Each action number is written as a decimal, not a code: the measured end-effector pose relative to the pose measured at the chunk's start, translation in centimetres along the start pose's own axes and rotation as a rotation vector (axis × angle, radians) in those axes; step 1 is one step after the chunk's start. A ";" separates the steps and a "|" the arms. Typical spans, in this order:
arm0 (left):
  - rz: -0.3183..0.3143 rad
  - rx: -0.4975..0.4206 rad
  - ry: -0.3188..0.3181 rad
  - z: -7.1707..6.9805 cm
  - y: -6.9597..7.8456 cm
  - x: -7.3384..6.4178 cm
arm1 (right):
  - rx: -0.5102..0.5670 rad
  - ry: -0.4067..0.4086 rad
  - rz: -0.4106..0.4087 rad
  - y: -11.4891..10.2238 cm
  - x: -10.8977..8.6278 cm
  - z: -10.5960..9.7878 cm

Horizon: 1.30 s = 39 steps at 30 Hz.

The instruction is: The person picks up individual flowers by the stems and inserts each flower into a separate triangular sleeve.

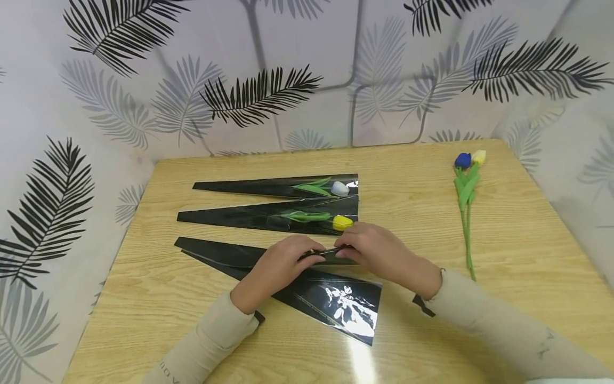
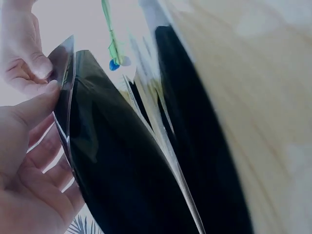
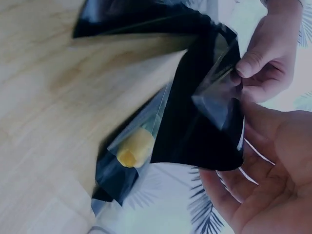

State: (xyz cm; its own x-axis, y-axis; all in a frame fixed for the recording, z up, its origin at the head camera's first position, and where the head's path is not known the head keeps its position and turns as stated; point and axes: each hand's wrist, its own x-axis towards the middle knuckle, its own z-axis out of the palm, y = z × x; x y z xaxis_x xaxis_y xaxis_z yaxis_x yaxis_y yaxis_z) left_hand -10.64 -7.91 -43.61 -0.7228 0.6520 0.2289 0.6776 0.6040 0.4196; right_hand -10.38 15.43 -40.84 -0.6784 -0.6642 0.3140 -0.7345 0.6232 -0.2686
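Both hands pinch the upper edge of a black tapered flower sleeve (image 2: 122,165) with a clear front. My left hand (image 1: 283,264) grips it near the middle, thumb toward the near side. Close beside it, my right hand (image 1: 379,253) holds the same edge nearer the wide end. The right wrist view shows the wide end of the sleeve lifted off the table. Another black sleeve (image 1: 331,298), glossy with reflected light, lies just below the hands. Behind them, a yellow tulip (image 1: 342,223) and a white tulip (image 1: 340,189) lie inside two more black sleeves.
At the right of the wooden table (image 1: 527,240) lie a blue tulip (image 1: 462,160) and a cream tulip (image 1: 479,157) with crossed green stems. Leaf-patterned cloth (image 1: 297,64) hangs behind the table and along its sides.
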 end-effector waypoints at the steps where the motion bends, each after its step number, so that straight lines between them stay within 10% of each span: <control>1: -0.010 -0.014 0.009 -0.1 -0.1 0.1 | 0.003 0.027 0.000 0.0 0.1 -0.3; 10: -0.085 -0.217 0.204 -1.4 -0.3 0.7 | 0.203 0.398 0.278 1.3 0.2 -3.7; 16: -0.062 -0.355 0.322 -2.6 0.4 1.4 | 0.504 0.369 0.425 1.5 -0.1 -3.3; 20: -0.022 -0.401 0.355 -3.3 1.3 2.1 | 0.634 0.359 0.393 0.5 0.0 -2.8; 27: 0.128 -0.431 0.409 -4.3 3.1 3.8 | 0.767 0.570 0.266 -4.1 1.2 -4.8; 39: 0.268 -0.601 0.495 -4.4 5.9 5.3 | 0.907 0.795 0.122 -4.3 2.1 -3.1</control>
State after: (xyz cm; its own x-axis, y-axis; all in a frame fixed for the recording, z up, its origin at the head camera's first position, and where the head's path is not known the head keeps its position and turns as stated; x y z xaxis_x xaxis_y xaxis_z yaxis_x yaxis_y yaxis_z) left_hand -11.04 -2.93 -36.01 -0.6183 0.3767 0.6897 0.7491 0.0171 0.6622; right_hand -8.58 12.62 -36.17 -0.7776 0.0164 0.6286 -0.6282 -0.0632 -0.7755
